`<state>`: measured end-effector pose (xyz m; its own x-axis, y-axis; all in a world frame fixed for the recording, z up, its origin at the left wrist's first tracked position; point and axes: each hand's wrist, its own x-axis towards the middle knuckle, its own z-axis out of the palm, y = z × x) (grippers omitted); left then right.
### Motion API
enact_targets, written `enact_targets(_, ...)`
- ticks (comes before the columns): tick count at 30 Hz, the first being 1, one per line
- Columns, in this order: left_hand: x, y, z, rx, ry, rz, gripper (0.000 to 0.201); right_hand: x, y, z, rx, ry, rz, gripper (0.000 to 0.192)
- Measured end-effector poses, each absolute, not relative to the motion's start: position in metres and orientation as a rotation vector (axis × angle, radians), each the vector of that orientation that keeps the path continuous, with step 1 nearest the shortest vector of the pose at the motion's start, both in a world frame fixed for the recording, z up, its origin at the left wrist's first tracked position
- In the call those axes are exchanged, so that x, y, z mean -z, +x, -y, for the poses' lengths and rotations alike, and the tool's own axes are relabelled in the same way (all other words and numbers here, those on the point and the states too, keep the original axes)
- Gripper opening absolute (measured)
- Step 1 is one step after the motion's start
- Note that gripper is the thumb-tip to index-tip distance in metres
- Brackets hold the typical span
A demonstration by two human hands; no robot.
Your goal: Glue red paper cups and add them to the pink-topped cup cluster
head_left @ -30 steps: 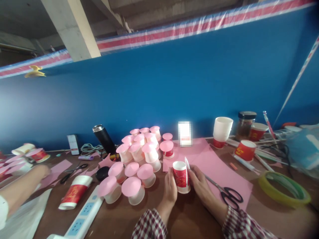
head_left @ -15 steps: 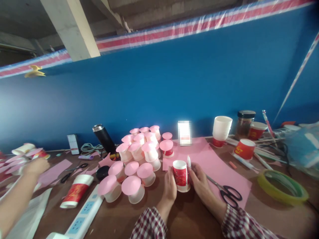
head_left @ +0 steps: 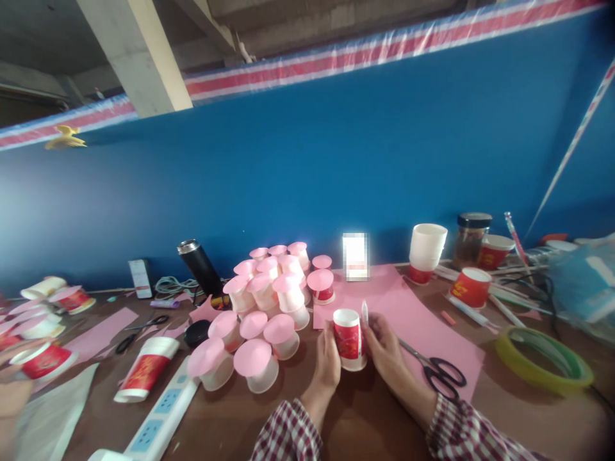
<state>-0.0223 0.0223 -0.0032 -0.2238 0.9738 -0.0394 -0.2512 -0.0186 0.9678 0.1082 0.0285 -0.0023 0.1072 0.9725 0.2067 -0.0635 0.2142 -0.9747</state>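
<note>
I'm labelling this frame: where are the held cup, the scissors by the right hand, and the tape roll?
cup (head_left: pixel 348 339), head view, red side wall
scissors (head_left: pixel 444 373), head view, black handles
tape roll (head_left: pixel 545 369), head view, near rim

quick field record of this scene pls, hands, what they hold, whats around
left hand: grips the side of an upturned red paper cup
right hand: on the cup's other side, holding a thin white pen-like stick
under right hand: pink paper sheet
right of hand: scissors on the sheet
left of cup: cluster of pink-topped cups
far left: another person's hand, blurred
</note>
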Motion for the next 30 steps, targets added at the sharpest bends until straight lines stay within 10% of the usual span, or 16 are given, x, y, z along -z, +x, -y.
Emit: enact_targets(30, -0.005, -0.028, -0.010, -1.203, 1.078, -1.042, 0.062, -0.029, 0.112, -0.021, -1.580, -0.795, 0.739, 0.044)
